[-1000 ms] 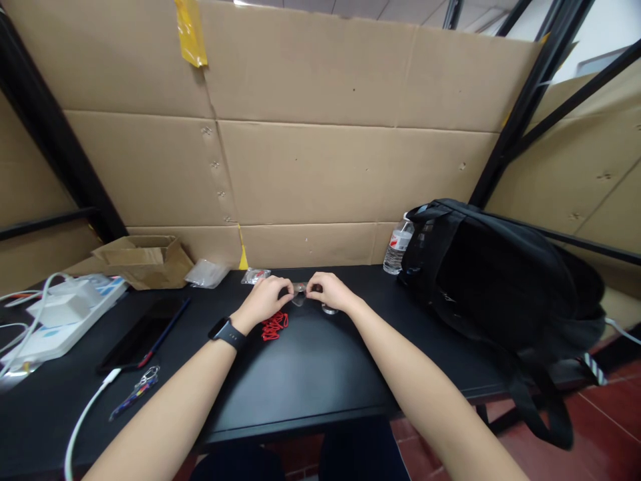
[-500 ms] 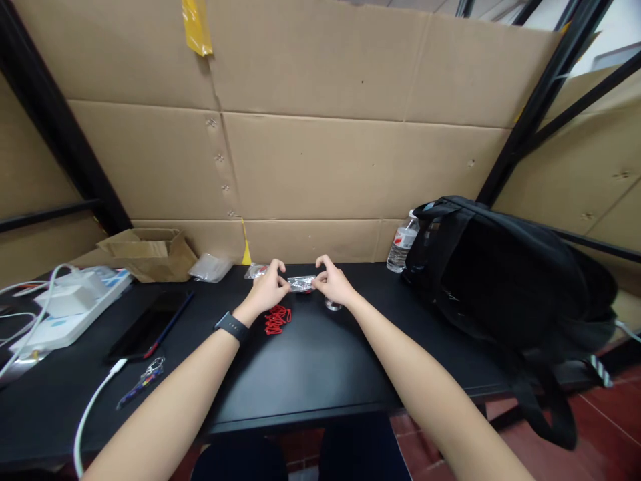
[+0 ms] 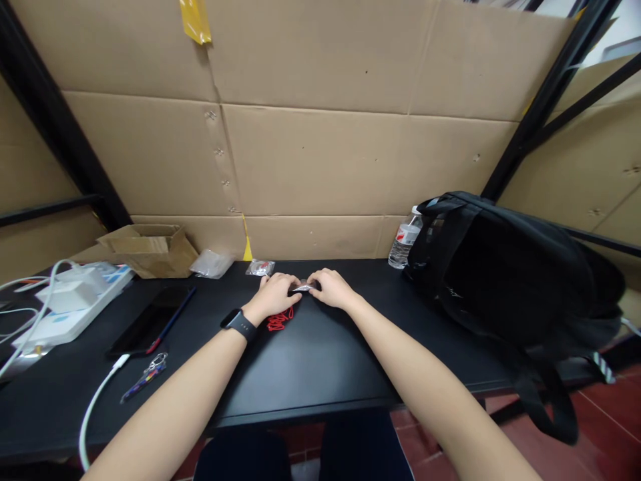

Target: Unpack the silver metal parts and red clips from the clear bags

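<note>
A small shiny plastic packet (image 3: 303, 287) is stretched between my two hands, low over the black table, and I see it nearly edge-on. My left hand (image 3: 275, 294), with a dark watch on the wrist, is closed on its left end. On the other end, the thumb and fingers of my right hand (image 3: 332, 288) are pinched. A bundle of red cord (image 3: 280, 321) lies just below my left hand, partly covered by it. Behind that hand rests another clear packet (image 3: 260, 268). What is inside the held packet is too small to make out.
To the left lie a phone (image 3: 153, 321), a keyring (image 3: 145, 377) and a white power strip (image 3: 75, 310) with cables. A paper bag (image 3: 167, 257) and a clear plastic bag (image 3: 213, 264) stand behind. At right are a water bottle (image 3: 404, 244) and a black backpack (image 3: 505, 267).
My hands have come closer together, and the packet has tipped from facing me to nearly edge-on. The round silvery thing beneath my right hand is now hidden.
</note>
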`<move>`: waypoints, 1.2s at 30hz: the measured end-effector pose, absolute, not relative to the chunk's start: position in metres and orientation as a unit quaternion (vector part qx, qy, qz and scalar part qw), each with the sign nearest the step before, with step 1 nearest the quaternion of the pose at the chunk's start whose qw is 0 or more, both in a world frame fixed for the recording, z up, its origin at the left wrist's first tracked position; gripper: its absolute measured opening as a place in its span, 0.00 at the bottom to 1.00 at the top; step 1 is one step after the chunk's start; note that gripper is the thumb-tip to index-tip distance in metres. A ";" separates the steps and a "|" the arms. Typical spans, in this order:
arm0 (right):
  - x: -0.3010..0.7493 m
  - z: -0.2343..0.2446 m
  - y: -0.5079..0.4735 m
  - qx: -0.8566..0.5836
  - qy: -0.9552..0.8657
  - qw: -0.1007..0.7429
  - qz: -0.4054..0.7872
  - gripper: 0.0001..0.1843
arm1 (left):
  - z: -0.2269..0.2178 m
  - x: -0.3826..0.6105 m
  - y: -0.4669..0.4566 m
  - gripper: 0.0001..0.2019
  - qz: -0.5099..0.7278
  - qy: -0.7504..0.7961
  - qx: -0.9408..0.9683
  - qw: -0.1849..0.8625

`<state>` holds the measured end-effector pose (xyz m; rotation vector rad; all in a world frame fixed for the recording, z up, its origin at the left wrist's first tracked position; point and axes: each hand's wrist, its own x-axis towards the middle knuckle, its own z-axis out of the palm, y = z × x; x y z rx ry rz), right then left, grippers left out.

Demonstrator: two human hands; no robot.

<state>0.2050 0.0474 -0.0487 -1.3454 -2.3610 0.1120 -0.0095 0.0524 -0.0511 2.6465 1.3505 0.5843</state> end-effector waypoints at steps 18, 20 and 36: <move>0.205 -0.046 0.046 -0.467 -0.832 0.269 0.134 0.19 | -0.053 -0.011 0.059 0.17 0.244 0.516 0.817 0.081; 0.203 -0.047 0.046 -0.475 -0.831 0.259 0.127 0.14 | -0.053 -0.012 0.059 0.19 0.245 0.515 0.819 0.062; 0.203 -0.048 0.045 -0.524 -0.827 0.194 0.051 0.12 | -0.044 -0.021 0.051 0.22 0.112 0.442 0.888 0.055</move>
